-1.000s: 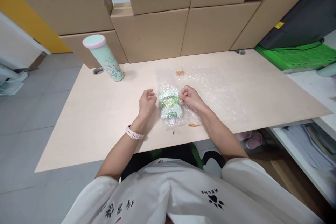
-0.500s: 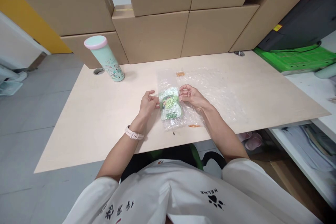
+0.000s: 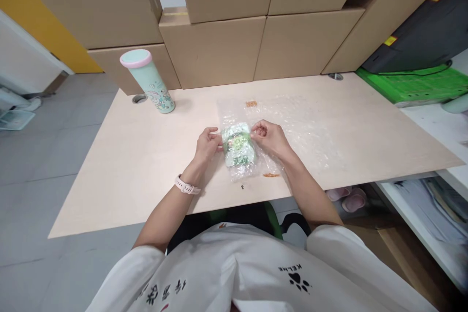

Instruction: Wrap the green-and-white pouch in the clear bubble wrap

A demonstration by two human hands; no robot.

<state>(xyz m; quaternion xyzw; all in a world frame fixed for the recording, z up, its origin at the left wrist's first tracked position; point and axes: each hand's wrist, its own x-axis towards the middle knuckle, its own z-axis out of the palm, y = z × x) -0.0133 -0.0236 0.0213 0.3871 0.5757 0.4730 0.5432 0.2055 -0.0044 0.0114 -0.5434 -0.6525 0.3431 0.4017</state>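
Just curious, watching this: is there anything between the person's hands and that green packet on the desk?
Only bubble wrap. It is folded around the green packet, and the left hand and right hand pinch that wrap at either side. Nothing else lies between.

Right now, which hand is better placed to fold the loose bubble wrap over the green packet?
Right, probably. The right hand already rests on the bubble wrap, which spreads out to that side of the green packet. The left hand pinches the packet's other edge, with bare table beside it.
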